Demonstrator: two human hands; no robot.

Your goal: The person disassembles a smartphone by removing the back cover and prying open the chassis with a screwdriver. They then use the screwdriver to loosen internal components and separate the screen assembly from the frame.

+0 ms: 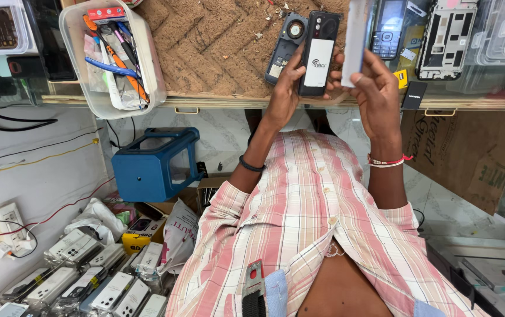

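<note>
One clear tool tub (147,70) sits at the left. The left hand (284,88) grips one open-backed black phone (318,53) above the woven mat (205,41); the right hand (375,88) pinches one white strip (356,35).

Both forearms raised from rolled sleeves, elbows bent, converging ahead of the chest. Left hand (284,88) palm inward, fingers curled in a grip, thumb pressed forward; dark band at wrist. Right hand (375,94) slightly higher, fingers pinched closed near the top, back outward; red and white thread at wrist.
</note>
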